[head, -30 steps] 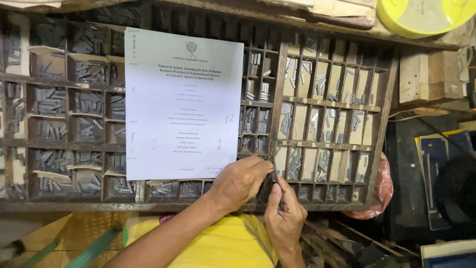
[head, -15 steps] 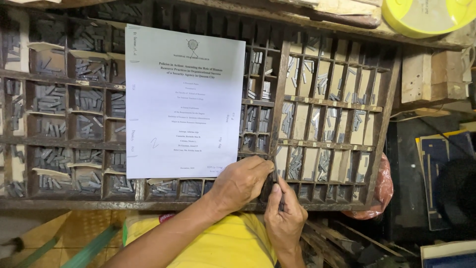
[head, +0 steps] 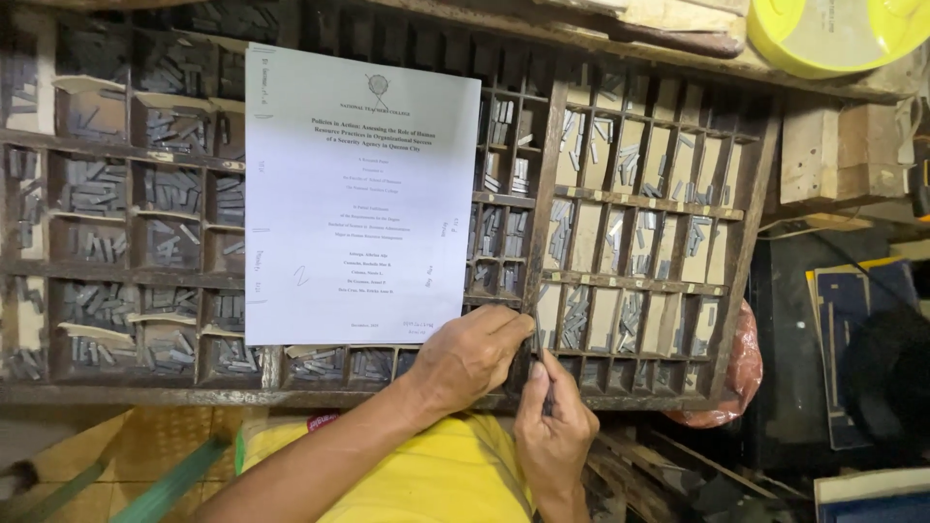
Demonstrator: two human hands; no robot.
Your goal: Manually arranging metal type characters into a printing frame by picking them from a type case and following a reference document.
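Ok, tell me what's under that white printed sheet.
The white sheet lies on the wooden compartment tray, covering several cells. Around its edges, cells hold small grey metal type pieces. What the covered cells hold cannot be seen.

white rectangular printed sheet point(head: 360, 199), upright, lying over the left half of the wooden compartment tray point(head: 639, 199); dark text centred in blocks, small emblem at top, faint handwritten marks along both side margins. small red label point(head: 323, 422) just below the tray's lower rail, beneath the sheet, partly hidden; shape unclear.
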